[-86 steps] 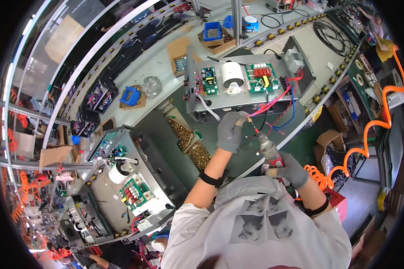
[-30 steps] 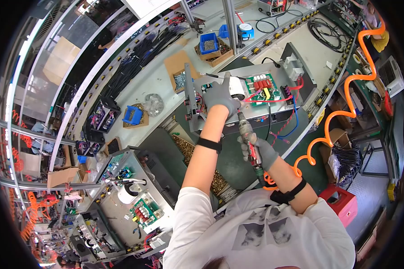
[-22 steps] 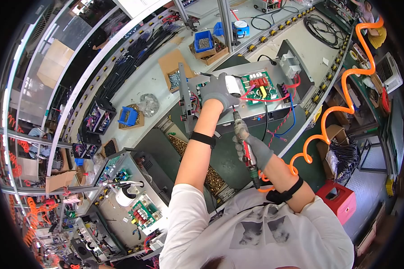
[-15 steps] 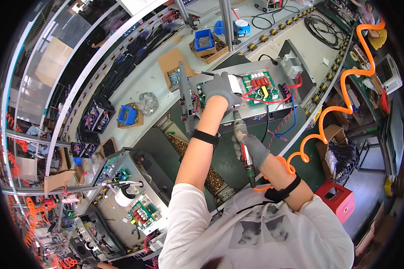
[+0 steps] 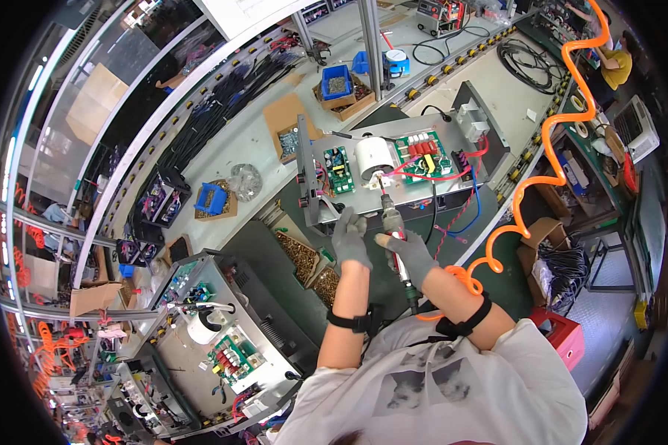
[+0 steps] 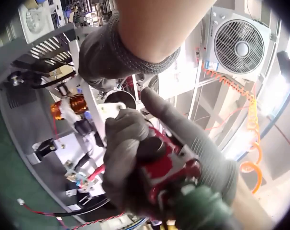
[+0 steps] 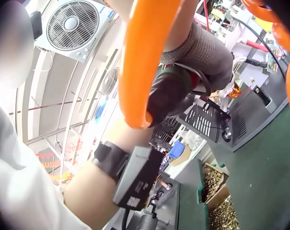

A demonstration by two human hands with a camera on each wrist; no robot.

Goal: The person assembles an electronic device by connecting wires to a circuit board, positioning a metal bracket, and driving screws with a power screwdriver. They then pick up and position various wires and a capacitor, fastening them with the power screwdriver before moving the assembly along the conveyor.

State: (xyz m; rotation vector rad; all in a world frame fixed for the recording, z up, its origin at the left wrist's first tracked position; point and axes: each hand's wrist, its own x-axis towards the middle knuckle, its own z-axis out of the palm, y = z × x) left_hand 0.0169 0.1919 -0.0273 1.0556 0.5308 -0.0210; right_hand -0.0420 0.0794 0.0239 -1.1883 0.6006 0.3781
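My gloved right hand [image 5: 412,254] grips a red pneumatic screwdriver [image 5: 398,226], fingers wrapped round its body. The driver's tip meets the bracket at the foot of a white cylinder [image 5: 373,157] in the metal chassis [image 5: 356,196]. My gloved left hand [image 5: 351,239] is just in front of the chassis's near edge, its fingers loosely bent with nothing visible in them. Green circuit boards [image 5: 339,170] flank the cylinder. In the left wrist view, the right hand's glove [image 6: 126,148] surrounds the red tool; the orange air hose [image 7: 147,57] covers part of the right wrist view.
Trays of brass screws [image 5: 298,254] lie left of my left hand. A second chassis [image 5: 256,315] stands at left. A blue bin [image 5: 211,198] and boxed blue bin [image 5: 336,81] sit behind. A coiled orange hose [image 5: 549,148] hangs at right; loose red and blue wires [image 5: 473,208] trail off the chassis.
My left hand has left the white cylinder and drawn back toward me, in front of the chassis. Earlier it was by the wires; the right hand has brought the screwdriver up to the cylinder's foot.
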